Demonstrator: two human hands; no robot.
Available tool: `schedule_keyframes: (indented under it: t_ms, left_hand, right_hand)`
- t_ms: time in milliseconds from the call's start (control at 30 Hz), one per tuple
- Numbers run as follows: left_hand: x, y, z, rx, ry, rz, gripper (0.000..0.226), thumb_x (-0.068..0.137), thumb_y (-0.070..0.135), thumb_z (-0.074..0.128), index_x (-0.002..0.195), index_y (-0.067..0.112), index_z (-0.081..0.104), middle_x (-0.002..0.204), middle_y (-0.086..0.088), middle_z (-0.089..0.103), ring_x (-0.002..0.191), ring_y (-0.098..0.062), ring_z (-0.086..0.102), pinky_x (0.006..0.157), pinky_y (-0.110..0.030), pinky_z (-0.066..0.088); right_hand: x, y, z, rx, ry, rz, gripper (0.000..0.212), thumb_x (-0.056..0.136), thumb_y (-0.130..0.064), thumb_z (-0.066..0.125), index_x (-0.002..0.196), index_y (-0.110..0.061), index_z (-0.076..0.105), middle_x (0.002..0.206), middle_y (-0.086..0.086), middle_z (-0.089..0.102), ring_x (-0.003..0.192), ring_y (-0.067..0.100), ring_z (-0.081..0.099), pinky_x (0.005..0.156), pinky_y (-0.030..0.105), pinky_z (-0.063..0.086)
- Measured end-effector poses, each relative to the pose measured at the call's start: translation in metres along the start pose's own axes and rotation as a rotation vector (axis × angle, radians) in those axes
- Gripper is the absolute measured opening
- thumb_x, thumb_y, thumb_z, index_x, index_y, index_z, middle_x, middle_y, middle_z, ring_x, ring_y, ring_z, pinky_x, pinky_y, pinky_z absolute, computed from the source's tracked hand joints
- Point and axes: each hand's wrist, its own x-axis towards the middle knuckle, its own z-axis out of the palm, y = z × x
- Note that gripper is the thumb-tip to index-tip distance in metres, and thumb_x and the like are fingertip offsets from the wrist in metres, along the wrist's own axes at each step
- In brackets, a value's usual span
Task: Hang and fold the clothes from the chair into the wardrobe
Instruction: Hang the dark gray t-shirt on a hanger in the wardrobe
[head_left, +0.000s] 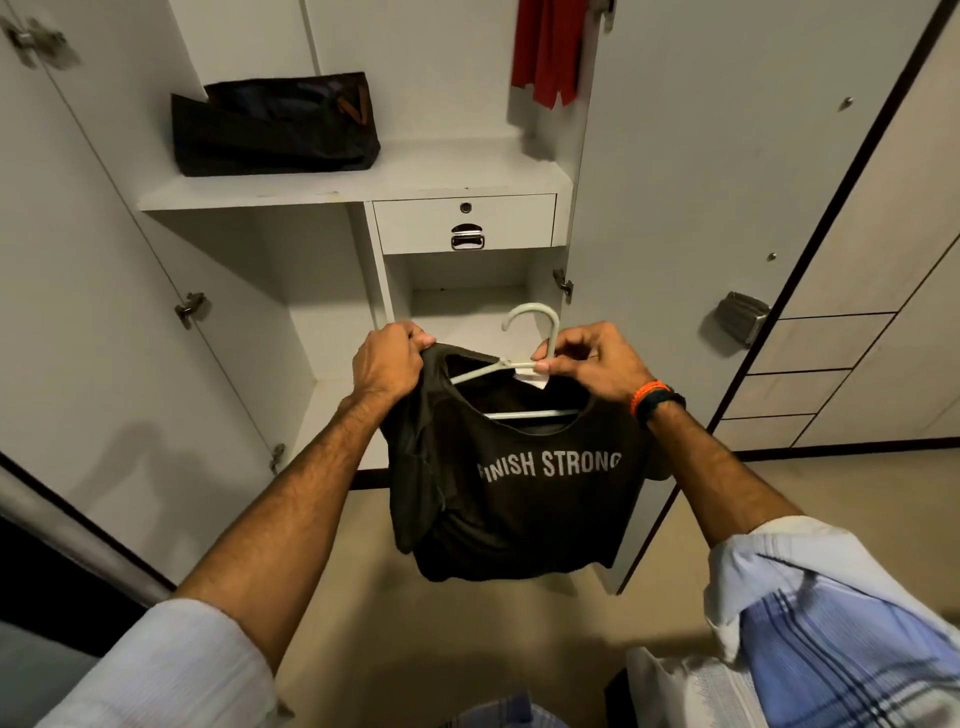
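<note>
Left hand (387, 361): fingers bunched on the shirt's (524, 499) left shoulder. Right hand (587, 361): fingers pinch the hanger (540, 332) neck, hanger inside the collar. Shirt hangs mid-air, near the open wardrobe (353, 187); bag (275, 124) on far shelf.

Rolled pale sleeves (810, 587), blue-striped; orange and dark wristbands (655, 399).

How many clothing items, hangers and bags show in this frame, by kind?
Clothing items: 2, the black T-shirt gripped by the left hand, and a red garment hanging in the wardrobe.
Hangers: 1, the white hanger, pinched by the right hand.
Bags: 1, the black bag.
Total: 4
</note>
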Motion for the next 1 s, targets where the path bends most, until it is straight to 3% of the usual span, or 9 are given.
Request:
schedule_keyframes:
  t_ms: [67, 200, 400, 600, 700, 867, 1000]
  left_hand:
    - [0.008, 0.006, -0.004, 0.053, 0.005, 0.033, 0.017, 0.098, 0.033, 0.058, 0.090, 0.021, 0.066, 0.090, 0.000, 0.067, 0.091, -0.025, 0.063, 0.081, -0.035, 0.049]
    - [0.013, 0.009, -0.003, 0.082, -0.223, 0.064, 0.018, 0.091, 0.038, 0.066, 0.082, 0.023, 0.066, 0.086, 0.002, 0.065, 0.090, -0.020, 0.062, 0.086, -0.036, 0.049]
    - [0.005, -0.008, -0.009, -0.190, 0.052, -0.011, 0.023, 0.085, 0.043, 0.072, 0.086, 0.021, 0.068, 0.090, 0.004, 0.070, 0.089, -0.014, 0.064, 0.085, -0.030, 0.052]
    - [-0.008, -0.020, -0.011, -0.248, 0.085, -0.064, 0.040, 0.071, 0.025, 0.087, 0.101, 0.013, 0.064, 0.101, 0.003, 0.063, 0.095, -0.014, 0.058, 0.086, -0.027, 0.052]
    - [-0.011, -0.024, -0.012, -0.219, 0.122, -0.072, 0.030, 0.076, 0.017, 0.083, 0.097, 0.012, 0.062, 0.099, -0.001, 0.064, 0.092, -0.017, 0.061, 0.085, -0.028, 0.053]
    - [-0.009, -0.032, -0.019, -0.182, 0.120, -0.005, 0.006, 0.081, 0.014, 0.079, 0.086, 0.010, 0.077, 0.085, -0.002, 0.072, 0.084, -0.017, 0.066, 0.089, -0.035, 0.056]
    - [-0.003, -0.025, -0.026, -0.131, 0.131, 0.040, 0.012, 0.088, 0.014, 0.071, 0.097, 0.008, 0.077, 0.095, -0.007, 0.075, 0.091, -0.018, 0.066, 0.092, -0.024, 0.048]
  right_hand:
    - [-0.002, -0.001, -0.003, 0.036, -0.056, -0.009, 0.014, 0.082, -0.016, 0.076, 0.095, -0.012, 0.077, 0.092, -0.001, 0.075, 0.095, 0.021, 0.068, 0.092, 0.036, 0.054]
    - [-0.003, 0.001, -0.005, 0.148, 0.047, -0.032, 0.012, 0.083, -0.012, 0.075, 0.094, -0.007, 0.076, 0.091, 0.002, 0.076, 0.091, 0.022, 0.070, 0.092, 0.037, 0.055]
    - [-0.004, 0.014, -0.007, 0.229, 0.225, 0.025, 0.008, 0.083, -0.011, 0.076, 0.088, -0.017, 0.075, 0.087, 0.003, 0.075, 0.087, 0.018, 0.070, 0.094, 0.039, 0.054]
    - [-0.001, 0.013, -0.005, 0.258, 0.239, 0.029, 0.009, 0.084, -0.008, 0.074, 0.092, -0.012, 0.074, 0.087, 0.002, 0.074, 0.082, 0.012, 0.069, 0.087, 0.030, 0.056]
    - [0.001, 0.011, -0.006, 0.243, 0.234, 0.023, 0.010, 0.084, -0.008, 0.074, 0.095, -0.009, 0.074, 0.087, 0.002, 0.073, 0.082, 0.011, 0.068, 0.086, 0.028, 0.055]
    - [0.000, 0.015, -0.009, 0.180, 0.238, -0.003, 0.011, 0.084, -0.013, 0.075, 0.095, -0.011, 0.075, 0.092, 0.005, 0.074, 0.092, 0.020, 0.069, 0.092, 0.035, 0.053]
    - [-0.005, 0.018, -0.011, 0.103, 0.134, -0.002, 0.008, 0.084, -0.015, 0.075, 0.092, -0.015, 0.076, 0.091, 0.004, 0.075, 0.093, 0.022, 0.069, 0.092, 0.038, 0.054]
